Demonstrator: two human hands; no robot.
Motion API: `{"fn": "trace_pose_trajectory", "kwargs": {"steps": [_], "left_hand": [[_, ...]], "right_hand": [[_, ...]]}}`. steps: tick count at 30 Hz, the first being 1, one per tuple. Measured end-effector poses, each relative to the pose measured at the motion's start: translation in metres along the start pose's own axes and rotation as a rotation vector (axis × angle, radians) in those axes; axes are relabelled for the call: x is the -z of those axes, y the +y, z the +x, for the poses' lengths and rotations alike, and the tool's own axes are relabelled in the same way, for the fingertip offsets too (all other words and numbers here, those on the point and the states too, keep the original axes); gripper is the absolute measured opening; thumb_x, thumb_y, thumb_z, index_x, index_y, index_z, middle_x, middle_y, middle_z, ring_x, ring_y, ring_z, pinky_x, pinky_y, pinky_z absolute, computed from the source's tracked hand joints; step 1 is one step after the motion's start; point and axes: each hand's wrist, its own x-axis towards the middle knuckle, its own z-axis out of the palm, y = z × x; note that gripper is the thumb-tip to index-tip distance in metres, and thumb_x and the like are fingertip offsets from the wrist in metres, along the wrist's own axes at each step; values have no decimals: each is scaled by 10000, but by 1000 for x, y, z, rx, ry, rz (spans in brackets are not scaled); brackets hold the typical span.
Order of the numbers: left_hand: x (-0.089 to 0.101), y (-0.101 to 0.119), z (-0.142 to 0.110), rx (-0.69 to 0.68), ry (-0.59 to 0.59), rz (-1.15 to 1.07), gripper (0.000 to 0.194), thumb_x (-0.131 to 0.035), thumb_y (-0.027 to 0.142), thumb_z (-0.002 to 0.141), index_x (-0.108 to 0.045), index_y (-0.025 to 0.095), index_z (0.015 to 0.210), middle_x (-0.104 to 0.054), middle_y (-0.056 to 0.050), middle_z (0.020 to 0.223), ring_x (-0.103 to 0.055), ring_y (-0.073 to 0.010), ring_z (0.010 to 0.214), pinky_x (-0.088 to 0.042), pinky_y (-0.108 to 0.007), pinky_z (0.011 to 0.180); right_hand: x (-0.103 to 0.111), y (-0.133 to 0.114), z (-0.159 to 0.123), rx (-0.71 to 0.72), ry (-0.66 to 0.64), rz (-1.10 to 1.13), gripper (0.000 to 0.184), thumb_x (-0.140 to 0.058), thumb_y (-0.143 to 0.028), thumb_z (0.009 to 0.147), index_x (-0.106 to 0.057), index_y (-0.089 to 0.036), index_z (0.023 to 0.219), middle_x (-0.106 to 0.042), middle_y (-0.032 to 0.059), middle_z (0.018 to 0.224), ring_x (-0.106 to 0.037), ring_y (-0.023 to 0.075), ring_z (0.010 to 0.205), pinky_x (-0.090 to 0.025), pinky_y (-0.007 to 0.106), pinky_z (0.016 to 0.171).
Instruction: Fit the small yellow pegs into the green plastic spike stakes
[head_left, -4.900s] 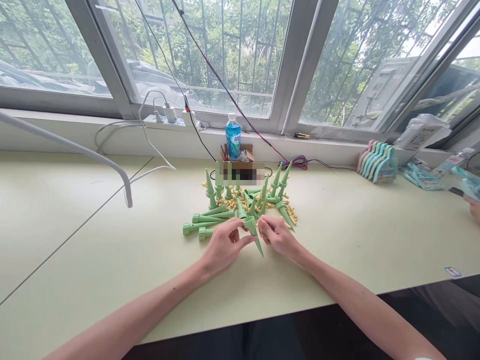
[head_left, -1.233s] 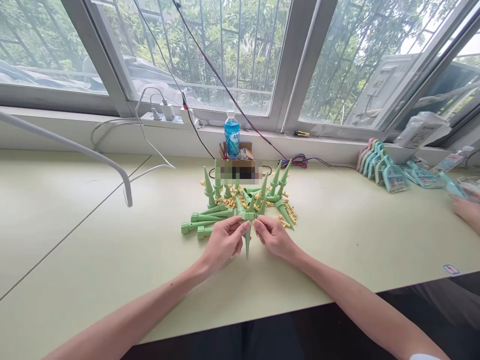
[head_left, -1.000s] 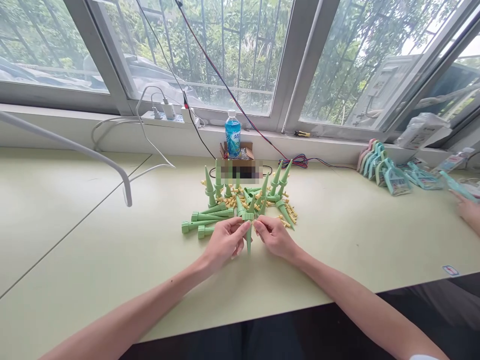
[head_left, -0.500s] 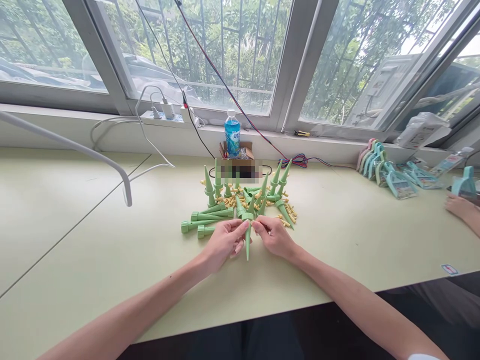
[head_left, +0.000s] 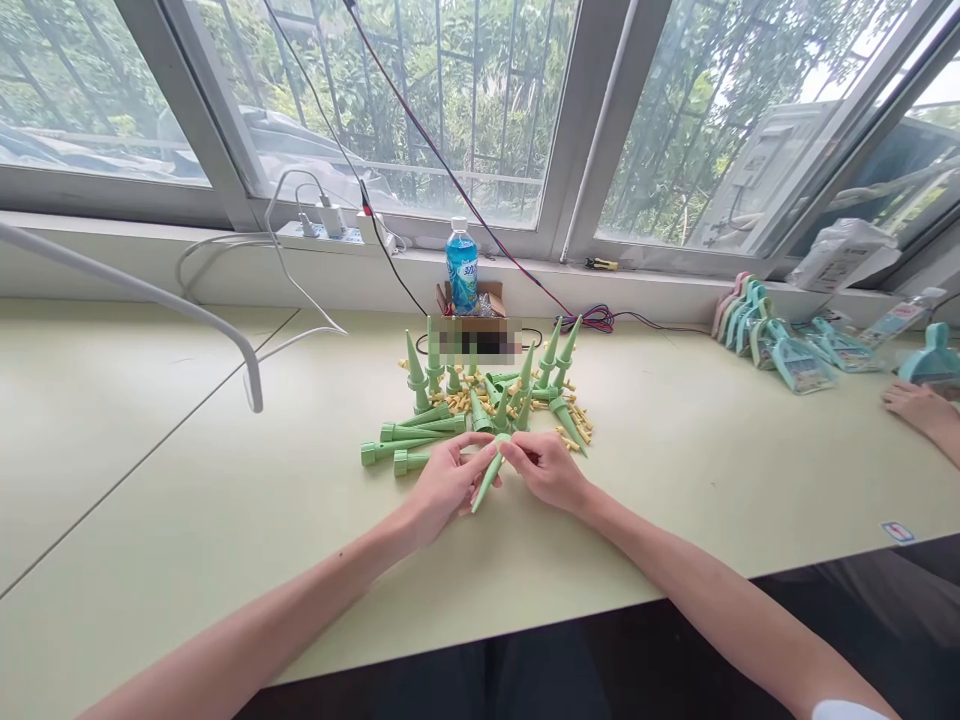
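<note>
While cone in hand, bottle blue-filled.

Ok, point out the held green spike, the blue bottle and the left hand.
Held green spike point(head_left: 488, 478), head view: its tapered body.
Blue bottle point(head_left: 463, 269), head view: its label.
Left hand point(head_left: 448, 483), head view: thumb side.

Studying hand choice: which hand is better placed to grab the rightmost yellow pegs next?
Probably the right hand: it's nearer those yellow pegs, while the left hand, farther off, grips a green spike.
</note>
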Motion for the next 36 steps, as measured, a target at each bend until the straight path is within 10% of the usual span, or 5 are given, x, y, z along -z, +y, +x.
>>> {"fn": "trace_pose_trajectory", "kwargs": {"steps": [36], "left_hand": [[2,-5,-5,-318,-92,419,407,-574,419,892,-617,159,1202,-433,70,591,-388,-70,451,-328,-186,426]], "right_hand": [[1,-9,0,-4,-14,-40,507,-403,-463,984,-278,-197,572,-250,-40,532,-241,94,494,-203,261,482]]}}
